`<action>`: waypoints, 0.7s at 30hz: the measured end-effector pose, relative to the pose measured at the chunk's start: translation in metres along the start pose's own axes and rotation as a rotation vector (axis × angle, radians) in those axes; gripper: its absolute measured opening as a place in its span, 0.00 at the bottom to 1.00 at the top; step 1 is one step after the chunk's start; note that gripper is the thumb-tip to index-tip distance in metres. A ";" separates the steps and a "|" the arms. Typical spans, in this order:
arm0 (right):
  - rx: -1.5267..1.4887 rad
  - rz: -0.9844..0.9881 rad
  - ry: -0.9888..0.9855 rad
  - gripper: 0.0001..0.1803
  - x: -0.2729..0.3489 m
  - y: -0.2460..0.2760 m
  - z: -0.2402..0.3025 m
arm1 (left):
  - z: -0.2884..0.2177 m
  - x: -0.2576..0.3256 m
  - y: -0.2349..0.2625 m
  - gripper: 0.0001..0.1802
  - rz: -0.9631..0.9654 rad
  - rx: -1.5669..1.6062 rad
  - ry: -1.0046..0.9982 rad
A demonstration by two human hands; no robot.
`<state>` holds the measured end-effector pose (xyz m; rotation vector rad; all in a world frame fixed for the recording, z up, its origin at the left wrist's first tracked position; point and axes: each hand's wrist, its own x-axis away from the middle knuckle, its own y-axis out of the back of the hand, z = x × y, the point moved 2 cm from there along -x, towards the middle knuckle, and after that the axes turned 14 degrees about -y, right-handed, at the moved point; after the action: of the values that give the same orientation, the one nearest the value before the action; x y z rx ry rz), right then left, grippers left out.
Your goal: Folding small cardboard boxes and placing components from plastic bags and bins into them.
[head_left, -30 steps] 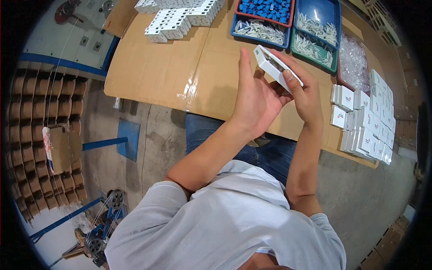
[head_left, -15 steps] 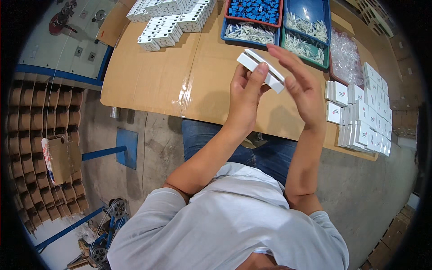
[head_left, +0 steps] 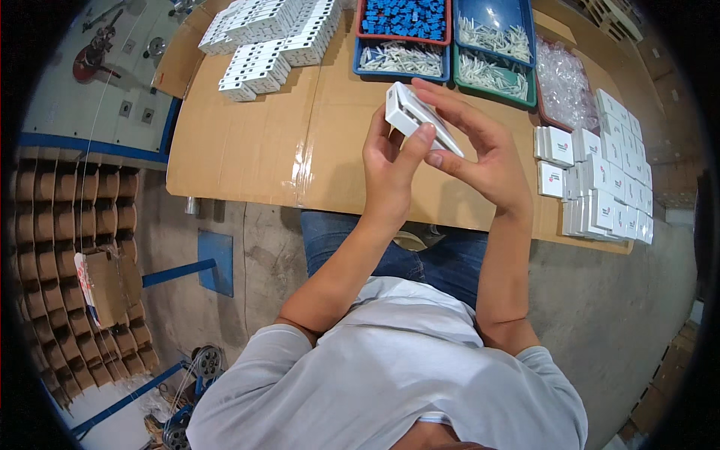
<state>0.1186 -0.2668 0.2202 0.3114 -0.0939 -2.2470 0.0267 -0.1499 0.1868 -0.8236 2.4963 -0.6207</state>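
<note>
A white, rectangular plastic case [head_left: 403,111] is held tilted above the table's near part, with a dark gap along its side. My left hand [head_left: 391,169] grips it from the left, thumb along the near side and fingers curled underneath. On the far right side, my right hand [head_left: 491,157] closes over the case, its fingers on the top face and its thumb by the lower right end. The palms hide part of the case.
White cases stand in stacked rows [head_left: 259,71] at the far left. Trays hold blue parts [head_left: 403,19], white sticks [head_left: 401,58] and clear plastic pieces [head_left: 562,79]. White square boxes [head_left: 607,180] are piled along the right of the cardboard-covered table [head_left: 232,150].
My right hand has come in from the right and now takes hold of the case along with my left. The case has shifted slightly left and turned. The whole view has shifted a little.
</note>
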 end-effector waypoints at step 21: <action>-0.029 -0.062 0.017 0.20 0.001 -0.006 -0.008 | 0.009 0.004 -0.003 0.28 -0.075 0.038 -0.039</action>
<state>0.1152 -0.2633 0.2113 0.3223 -0.0434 -2.3048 0.0294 -0.1568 0.1800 -0.9101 2.4201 -0.6691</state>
